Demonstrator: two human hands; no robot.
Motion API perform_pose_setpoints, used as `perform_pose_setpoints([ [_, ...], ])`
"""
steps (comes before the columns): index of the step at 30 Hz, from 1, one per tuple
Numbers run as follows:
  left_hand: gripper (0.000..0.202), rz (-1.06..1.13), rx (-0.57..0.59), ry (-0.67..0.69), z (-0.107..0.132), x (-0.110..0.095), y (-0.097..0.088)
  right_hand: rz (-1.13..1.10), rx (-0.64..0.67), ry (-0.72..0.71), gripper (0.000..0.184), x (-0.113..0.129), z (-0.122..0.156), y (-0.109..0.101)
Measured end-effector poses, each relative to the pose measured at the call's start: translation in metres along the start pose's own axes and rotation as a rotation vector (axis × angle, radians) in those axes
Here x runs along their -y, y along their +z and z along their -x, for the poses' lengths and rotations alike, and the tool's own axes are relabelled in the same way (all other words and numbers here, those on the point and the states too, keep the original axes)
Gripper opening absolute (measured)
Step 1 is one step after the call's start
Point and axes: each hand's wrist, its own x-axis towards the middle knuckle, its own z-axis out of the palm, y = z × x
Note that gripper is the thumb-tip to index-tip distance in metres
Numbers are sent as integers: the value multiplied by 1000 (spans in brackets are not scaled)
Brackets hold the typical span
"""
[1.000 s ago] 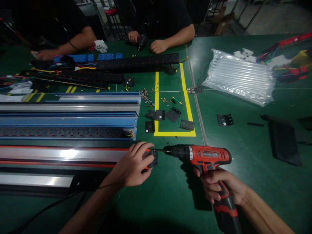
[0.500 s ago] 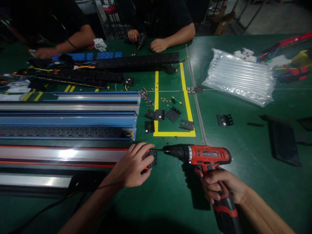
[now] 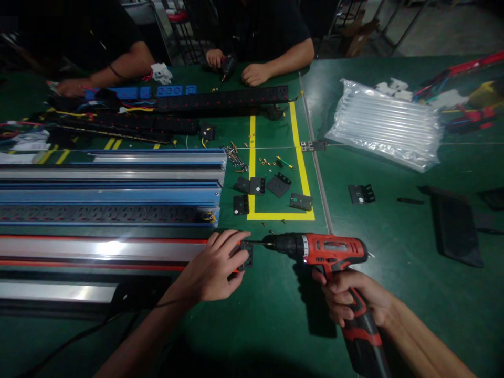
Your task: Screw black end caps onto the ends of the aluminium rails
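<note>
My left hand (image 3: 214, 268) is closed over the right end of a long red-edged metal rail (image 3: 102, 251), with its fingers pressing a small black end bracket (image 3: 247, 254) against the rail. My right hand (image 3: 354, 296) grips the handle of a red and black cordless drill (image 3: 331, 251). The drill lies level, and its bit touches the upper part of the bracket. A small light glows at the drill's collar.
Blue and silver rails (image 3: 114, 186) lie behind. Several black brackets (image 3: 275, 191) and small screws sit in a yellow taped box (image 3: 281, 215). A lone bracket (image 3: 361, 193), an air-cushion bag (image 3: 388, 125) and a black pad (image 3: 454, 226) lie right. Two other people's hands (image 3: 254, 74) work on black power strips (image 3: 224, 98).
The drill and my right hand have shifted slightly left toward the bracket. My left hand keeps its hold on the rail end.
</note>
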Motion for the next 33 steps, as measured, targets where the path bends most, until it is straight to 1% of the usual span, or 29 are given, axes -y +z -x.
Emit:
perform_pose_setpoints([
  [4,14,-5,0,-2,0,-1,0,-5,-4,-16,18,-2,-1,-2],
  [10,13,-10,-7,-1,1,-1,0,-47,-4,-3,19,-4,-2,-4],
  [15,14,-18,-18,19,2,1,1,-19,-9,-18,19,-3,-1,1],
  [20,17,-17,-37,21,2,0,1,-3,6,-24,20,-3,-2,-1],
  [28,16,-45,-38,12,4,1,3,26,-41,-57,27,-5,0,3],
  [33,17,-61,-27,17,4,1,1,17,-26,-72,32,-6,-1,3],
])
